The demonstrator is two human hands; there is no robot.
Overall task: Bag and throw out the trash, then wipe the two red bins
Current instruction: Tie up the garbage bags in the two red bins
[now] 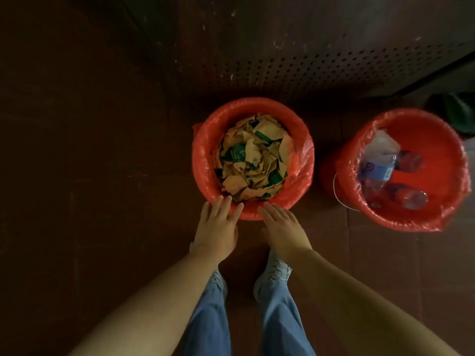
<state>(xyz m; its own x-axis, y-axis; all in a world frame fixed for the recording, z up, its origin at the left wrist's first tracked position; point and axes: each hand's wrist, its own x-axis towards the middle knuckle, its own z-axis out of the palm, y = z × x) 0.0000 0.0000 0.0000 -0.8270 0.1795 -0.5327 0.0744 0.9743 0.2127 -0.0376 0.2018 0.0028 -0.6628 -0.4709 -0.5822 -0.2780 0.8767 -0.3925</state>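
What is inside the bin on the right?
Clear plastic bottles, one with a blue label, on a red liner. The bin's floor is covered by the liner.

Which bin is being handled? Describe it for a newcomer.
Below the dark perforated panel, two red lined bins stand on the floor. It is the left bin, straight ahead of the person's feet, with the left hand and right hand at its near rim. It is full of crumpled brown-and-green paper; the right bin holds clear plastic bottles.

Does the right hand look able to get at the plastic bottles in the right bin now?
Probably yes. The right hand is open at the rim of the paper-filled bin; the bottles lie in the neighbouring bin, uncovered, with only floor between.
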